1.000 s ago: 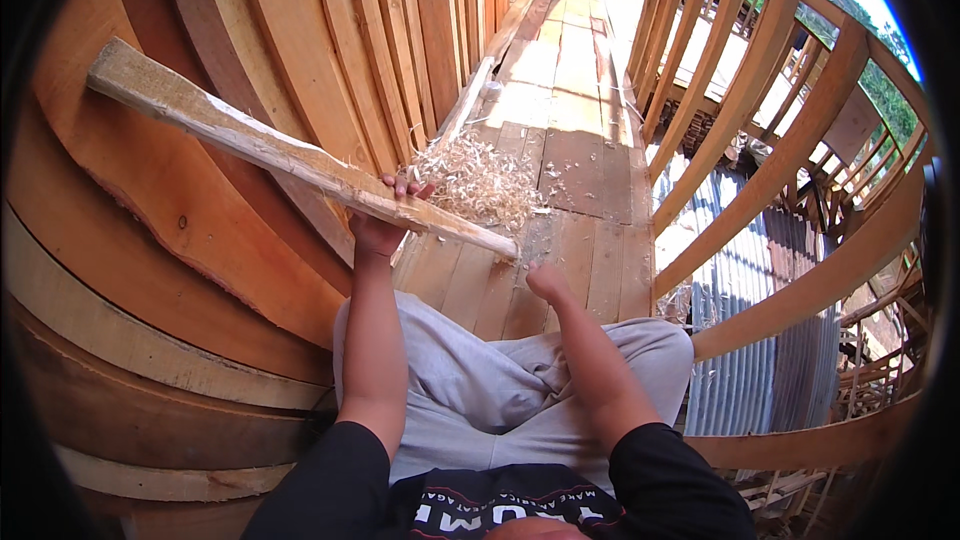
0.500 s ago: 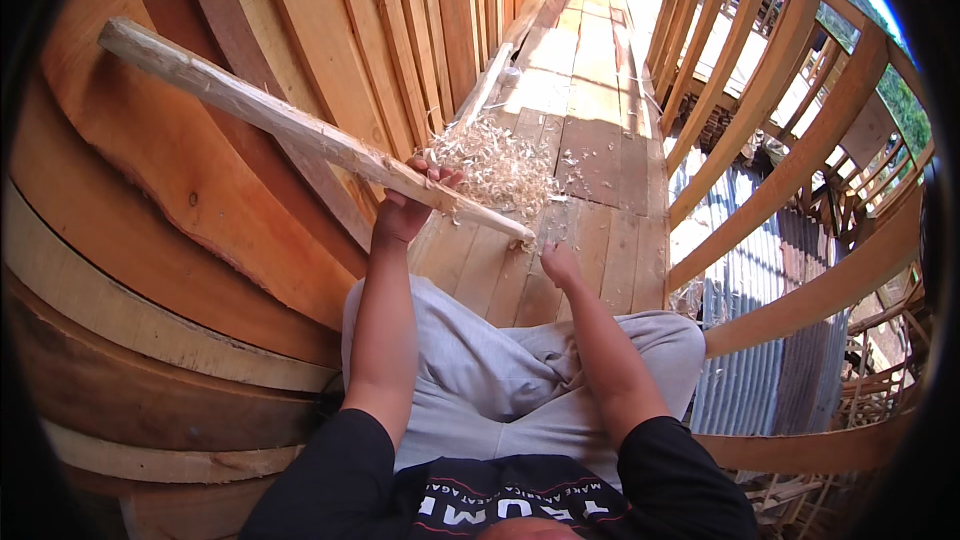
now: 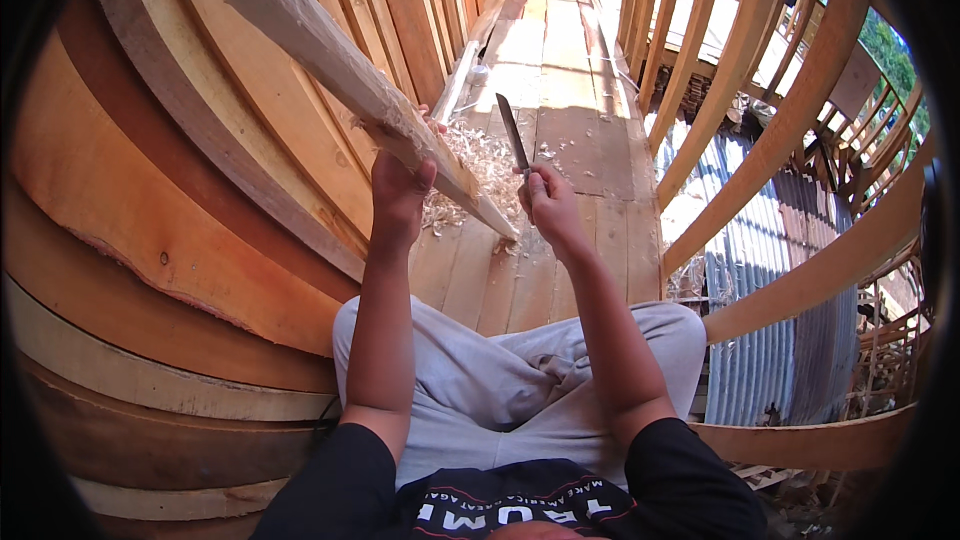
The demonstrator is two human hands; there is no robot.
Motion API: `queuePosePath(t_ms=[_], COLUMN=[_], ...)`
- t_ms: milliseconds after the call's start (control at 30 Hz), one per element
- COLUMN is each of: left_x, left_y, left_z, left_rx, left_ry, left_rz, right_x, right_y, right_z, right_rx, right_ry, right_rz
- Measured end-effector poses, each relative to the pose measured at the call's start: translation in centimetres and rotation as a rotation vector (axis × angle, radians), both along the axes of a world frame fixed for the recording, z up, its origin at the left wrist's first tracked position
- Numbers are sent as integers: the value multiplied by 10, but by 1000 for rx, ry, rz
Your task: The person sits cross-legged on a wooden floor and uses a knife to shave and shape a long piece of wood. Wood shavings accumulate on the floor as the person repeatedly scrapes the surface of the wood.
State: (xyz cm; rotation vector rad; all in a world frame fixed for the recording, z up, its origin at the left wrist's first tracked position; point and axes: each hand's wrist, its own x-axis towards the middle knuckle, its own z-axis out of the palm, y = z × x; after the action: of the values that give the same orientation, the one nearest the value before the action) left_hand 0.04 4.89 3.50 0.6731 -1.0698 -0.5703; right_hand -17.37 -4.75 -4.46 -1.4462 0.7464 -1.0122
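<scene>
A long, roughly hewn wooden pole (image 3: 330, 65) slants from the upper left down to the right, its tapered tip close to the floorboards. My left hand (image 3: 403, 190) is wrapped round its lower part, with fingertips showing on the far side. To the right of the tip, my right hand (image 3: 550, 205) grips a knife (image 3: 512, 130). The dark blade points up and away, apart from the pole. Pale wood shavings (image 3: 485, 165) lie heaped on the floor behind the pole's lower end.
Upright wooden boards (image 3: 230, 160) form a wall close on my left. A slatted wooden railing (image 3: 740, 210) runs along the right, with corrugated metal sheets (image 3: 760, 290) below it. The plank floor (image 3: 585, 130) stretches ahead, and a small pale object (image 3: 479, 74) stands near the wall.
The pole's far upper end has swung up and toward me, at a steeper slant. My right hand has risen, and the knife blade now shows clearly. My left hand's grip has turned.
</scene>
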Motion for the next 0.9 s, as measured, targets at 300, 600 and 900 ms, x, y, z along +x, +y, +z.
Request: queuePosePath(t_ms=[300,600,900], left_x=[-51,-100,-117], left_y=[-72,-105,-108], left_z=[9,14,2], left_rx=[-156,-73,-171], left_ry=[-51,-227,-360], left_rz=[136,49,357], right_x=[-28,-55,-72], right_y=[20,11,2], right_z=[63,76,77], right_rx=[344,349,420], right_ry=[-66,-89,-119], right_rz=[98,-17,-16])
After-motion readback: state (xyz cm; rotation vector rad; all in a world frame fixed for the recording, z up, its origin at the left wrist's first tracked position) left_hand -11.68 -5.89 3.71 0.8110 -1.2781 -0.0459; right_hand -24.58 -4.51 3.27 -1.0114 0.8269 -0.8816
